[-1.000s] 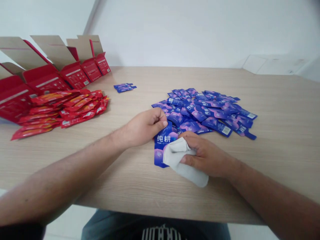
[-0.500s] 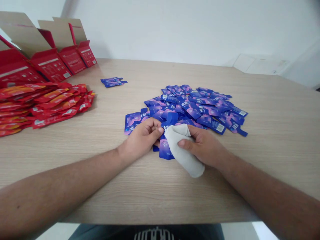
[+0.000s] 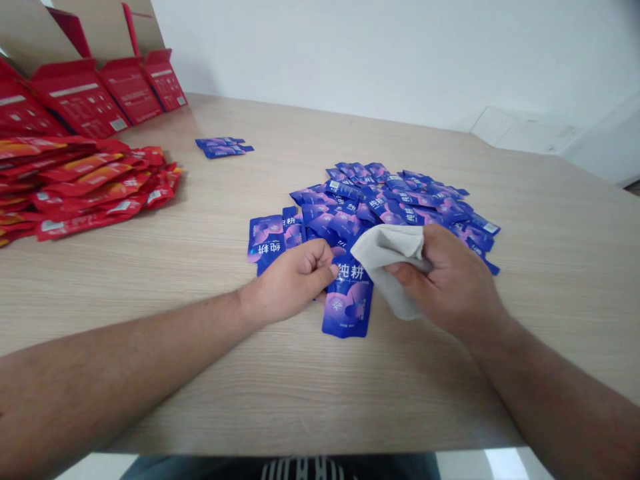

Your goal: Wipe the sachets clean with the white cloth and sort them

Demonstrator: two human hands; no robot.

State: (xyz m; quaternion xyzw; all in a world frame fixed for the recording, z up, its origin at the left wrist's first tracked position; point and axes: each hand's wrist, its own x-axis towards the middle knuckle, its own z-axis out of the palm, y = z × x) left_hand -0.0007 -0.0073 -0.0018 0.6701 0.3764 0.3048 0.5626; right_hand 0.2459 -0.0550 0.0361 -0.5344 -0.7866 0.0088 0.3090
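Observation:
Between thumb and fingers, my left hand (image 3: 295, 279) pinches the left edge of a blue-and-purple pouch (image 3: 347, 303) with white lettering. My right hand (image 3: 455, 280) is closed on a pale grey cloth (image 3: 390, 257), whose folded edge overlaps the pouch's upper right corner. Behind both hands lies a loose pile of similar blue pouches (image 3: 390, 200). Two or so more blue pouches (image 3: 267, 240) rest just left of that pile, partly hidden by my left hand.
At the far left, a stack of red-and-orange packets (image 3: 100, 180) lies before several open red cartons (image 3: 80, 100). A small pair of blue pouches (image 3: 224, 147) sits apart on the wooden table (image 3: 200, 373). A white wall (image 3: 350, 60) stands behind.
My right hand with the cloth has lifted and moved right, uncovering more of the pouch's front. My left hand keeps its pinch. The whole view has shifted slightly.

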